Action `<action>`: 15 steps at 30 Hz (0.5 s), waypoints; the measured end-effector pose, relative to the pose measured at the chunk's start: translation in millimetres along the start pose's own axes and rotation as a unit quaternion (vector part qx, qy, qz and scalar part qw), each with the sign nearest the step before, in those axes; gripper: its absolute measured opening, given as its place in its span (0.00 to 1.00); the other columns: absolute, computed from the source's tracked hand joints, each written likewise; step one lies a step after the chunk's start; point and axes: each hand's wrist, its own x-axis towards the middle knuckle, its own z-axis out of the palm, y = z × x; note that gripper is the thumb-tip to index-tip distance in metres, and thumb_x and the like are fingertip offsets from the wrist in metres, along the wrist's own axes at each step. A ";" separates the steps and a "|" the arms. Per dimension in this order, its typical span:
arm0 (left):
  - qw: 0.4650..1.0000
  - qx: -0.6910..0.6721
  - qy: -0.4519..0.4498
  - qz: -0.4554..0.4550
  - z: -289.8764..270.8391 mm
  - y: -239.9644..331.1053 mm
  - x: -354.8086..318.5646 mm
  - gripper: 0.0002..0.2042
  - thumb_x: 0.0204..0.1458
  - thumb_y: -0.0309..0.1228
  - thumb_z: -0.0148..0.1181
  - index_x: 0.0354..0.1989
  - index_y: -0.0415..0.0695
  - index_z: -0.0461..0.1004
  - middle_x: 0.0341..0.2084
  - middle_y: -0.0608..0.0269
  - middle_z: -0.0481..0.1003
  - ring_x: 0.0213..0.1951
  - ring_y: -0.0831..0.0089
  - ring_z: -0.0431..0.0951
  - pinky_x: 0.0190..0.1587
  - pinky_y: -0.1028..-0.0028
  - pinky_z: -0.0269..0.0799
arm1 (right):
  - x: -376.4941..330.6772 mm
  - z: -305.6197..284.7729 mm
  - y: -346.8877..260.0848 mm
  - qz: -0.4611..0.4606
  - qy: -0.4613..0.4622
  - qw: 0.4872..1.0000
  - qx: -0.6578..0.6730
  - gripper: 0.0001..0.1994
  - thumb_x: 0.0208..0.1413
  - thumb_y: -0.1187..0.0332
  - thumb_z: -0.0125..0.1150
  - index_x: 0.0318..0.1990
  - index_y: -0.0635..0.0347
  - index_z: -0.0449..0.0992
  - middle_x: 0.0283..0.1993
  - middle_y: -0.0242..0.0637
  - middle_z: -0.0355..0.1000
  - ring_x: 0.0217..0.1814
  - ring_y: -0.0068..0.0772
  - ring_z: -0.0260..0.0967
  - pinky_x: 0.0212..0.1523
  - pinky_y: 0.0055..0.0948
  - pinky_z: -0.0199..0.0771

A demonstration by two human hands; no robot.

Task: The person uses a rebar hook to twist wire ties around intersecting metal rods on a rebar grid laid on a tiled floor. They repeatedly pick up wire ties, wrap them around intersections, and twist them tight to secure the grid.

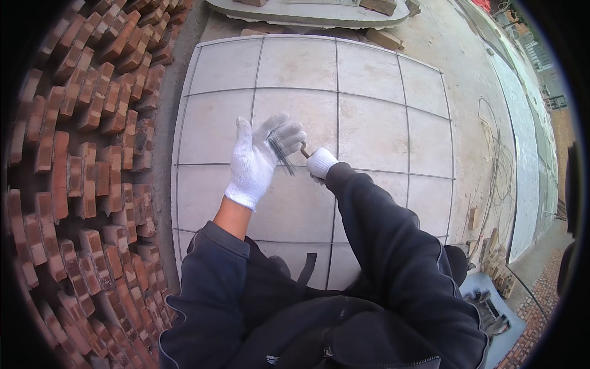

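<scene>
Both hands wear white knitted gloves. My left hand [253, 158] is turned palm toward the right, with its thumb raised and fingers loosely curved. A small bundle of thin, dark tie wires [282, 156] lies across its fingers and sticks out below them. Just to the right, my right hand [321, 163] is closed around a rusty tying hook [304, 149], its bent tip pointing up beside the left fingertips. Beneath both hands, a grid of thin steel rebar [337, 80] lies over a pale, flat panel [295, 212]. The hook's handle is hidden inside the right glove.
Stacked red bricks [92, 172] line the whole left side. Beyond the panel lies another pale slab [307, 13] with wood offcuts [384, 39] near it. Loose wire [501, 160] and wood scraps [490, 249] lie to the right, near a light blue sheet [507, 320].
</scene>
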 end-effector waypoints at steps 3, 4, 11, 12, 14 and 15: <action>0.994 0.069 0.080 0.020 -19.1 4.7 -51.7 0.47 0.74 0.71 0.31 0.74 0.36 0.71 0.67 0.37 0.77 0.69 0.45 0.78 0.74 0.50 0.69 | -55.4 18.0 -63.9 0.017 -0.002 0.905 0.424 0.06 0.65 0.72 0.65 0.41 0.67 0.81 0.30 0.44 0.81 0.22 0.40 0.79 0.23 0.40 0.80; 0.990 0.090 0.103 0.024 -14.5 2.2 -62.1 0.47 0.74 0.70 0.30 0.75 0.36 0.71 0.67 0.37 0.77 0.69 0.45 0.77 0.75 0.50 0.67 | -82.3 4.3 -73.9 0.001 0.037 0.906 0.421 0.06 0.64 0.74 0.63 0.42 0.69 0.80 0.29 0.42 0.79 0.21 0.37 0.77 0.23 0.37 0.80; 1.000 0.011 0.024 -0.009 43.0 -67.6 -61.8 0.46 0.75 0.69 0.29 0.77 0.37 0.69 0.70 0.41 0.75 0.74 0.46 0.72 0.79 0.49 0.61 | -290.9 -62.2 -37.7 -0.170 0.262 0.857 0.410 0.08 0.68 0.75 0.66 0.51 0.68 0.78 0.36 0.38 0.81 0.29 0.21 0.76 0.32 0.22 0.77; 1.000 0.013 -0.005 -0.018 48.1 -73.6 -63.4 0.46 0.75 0.69 0.29 0.77 0.37 0.68 0.71 0.41 0.74 0.75 0.45 0.71 0.79 0.48 0.61 | -309.7 -57.9 -29.8 -0.177 0.260 0.861 0.400 0.08 0.69 0.76 0.66 0.52 0.69 0.79 0.36 0.38 0.82 0.30 0.21 0.76 0.32 0.22 0.76; 0.998 0.012 -0.056 -0.040 62.3 -90.2 -65.2 0.47 0.74 0.70 0.28 0.78 0.38 0.68 0.72 0.42 0.73 0.76 0.45 0.70 0.80 0.47 0.60 | -341.0 -56.2 -21.6 -0.116 0.185 0.859 0.463 0.08 0.70 0.74 0.68 0.51 0.70 0.82 0.33 0.37 0.80 0.28 0.21 0.75 0.29 0.21 0.72; 0.995 0.012 -0.077 -0.056 69.8 -98.7 -68.1 0.47 0.74 0.71 0.28 0.78 0.38 0.67 0.73 0.42 0.73 0.76 0.45 0.69 0.80 0.47 0.59 | -345.2 -48.5 -13.3 -0.126 0.206 0.853 0.462 0.09 0.70 0.73 0.69 0.51 0.70 0.83 0.31 0.35 0.79 0.27 0.20 0.74 0.28 0.21 0.71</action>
